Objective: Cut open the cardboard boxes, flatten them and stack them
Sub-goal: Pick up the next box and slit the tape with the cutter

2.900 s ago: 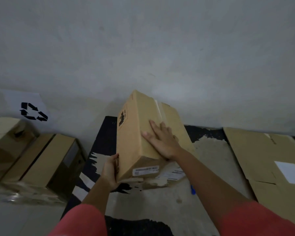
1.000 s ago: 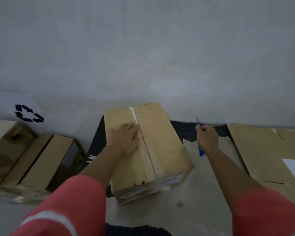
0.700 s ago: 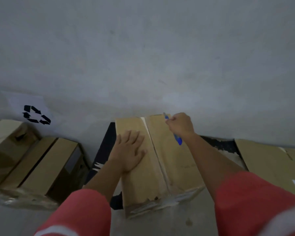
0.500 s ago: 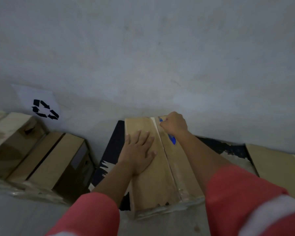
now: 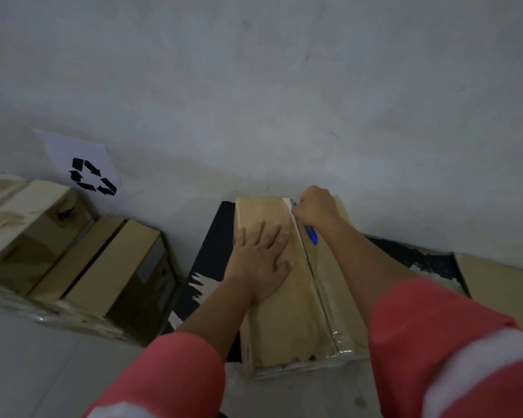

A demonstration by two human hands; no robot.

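Note:
A brown cardboard box [image 5: 281, 327] lies flat on the floor in front of me, with a clear tape seam [image 5: 314, 285] running down its top. My left hand [image 5: 258, 260] presses flat on the box's left half, fingers spread. My right hand [image 5: 316, 208] grips a blue cutter [image 5: 311, 235] at the far end of the seam, near the wall. The blade tip is hidden by my fingers.
Several closed cardboard boxes [image 5: 103, 267] stand at the left against the wall, under a paper recycling sign [image 5: 82, 170]. Flattened cardboard [image 5: 501, 285] lies at the right. A black and pale mat [image 5: 212, 251] lies under the box. The grey wall is close ahead.
My right hand picked up the blue cutter from the floor and brought it to the far end of the seam. My left hand stayed flat on the box, which now lies straighter.

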